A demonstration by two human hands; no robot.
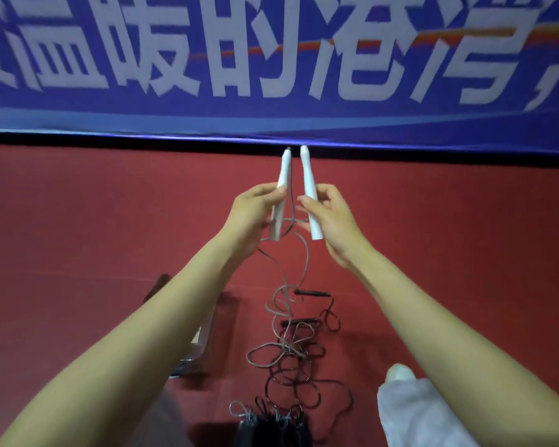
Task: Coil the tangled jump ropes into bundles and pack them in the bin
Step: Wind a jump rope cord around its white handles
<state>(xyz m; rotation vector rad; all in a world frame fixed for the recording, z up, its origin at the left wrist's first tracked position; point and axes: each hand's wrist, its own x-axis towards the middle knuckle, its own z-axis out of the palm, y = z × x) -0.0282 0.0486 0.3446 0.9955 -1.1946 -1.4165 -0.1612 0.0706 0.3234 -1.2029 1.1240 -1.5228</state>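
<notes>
Both hands hold up the two white handles of one grey jump rope above a tangle on the red floor [78, 221].
Nearest, at the bottom edge, a black looped bundle [271, 429] is cut off and hard to identify; beside it lies a blurred white wrapped shape [407, 398]. Beyond these, dark ropes [291, 382] and the grey rope [305, 262] lie knotted together, with two black handles [313, 293] among them. A clear container [202, 341], possibly the bin, is mostly hidden behind the left forearm. Higher up, the left hand [255, 214] pinches the left white handle [280, 191] between thumb and curled fingers, and the right hand [333, 221] curls its fingers round the right white handle [309, 191]. The handles stand upright, tips nearly meeting. A blue banner [271, 117] with white characters, motion-blurred, fills the background.
</notes>
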